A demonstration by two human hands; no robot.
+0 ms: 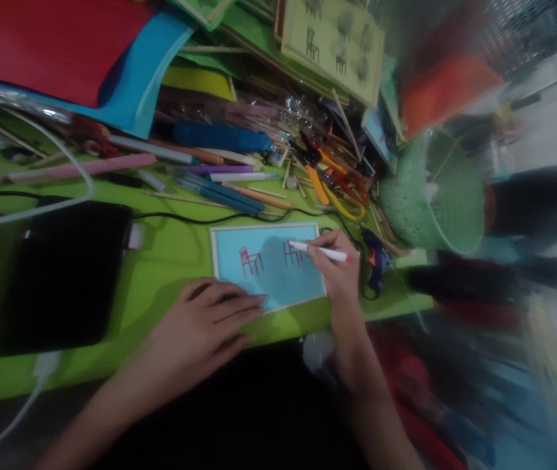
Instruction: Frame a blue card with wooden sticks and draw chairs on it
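A light blue card (278, 287) with a pale stick frame lies on the green table in front of me. On its left part is a red drawing of a chair (250, 261); a second red chair drawing (292, 253) is on the right, partly behind the pen tip. My right hand (338, 264) grips a white marker with a red end (325, 250), its tip at the second drawing. My left hand (214, 316) lies flat with its fingers stretched over the card's lower left edge.
Left of the card lies a black tablet-like device (63, 281) with a white cable (44, 369). Behind are pens (224, 196), orange-handled pliers (315, 183), yellow-handled scissors (344, 205) and sticks. A glue gun (375, 258) and a green basket (420, 189) stand right. Framed chair pictures (332, 49) lie at the back.
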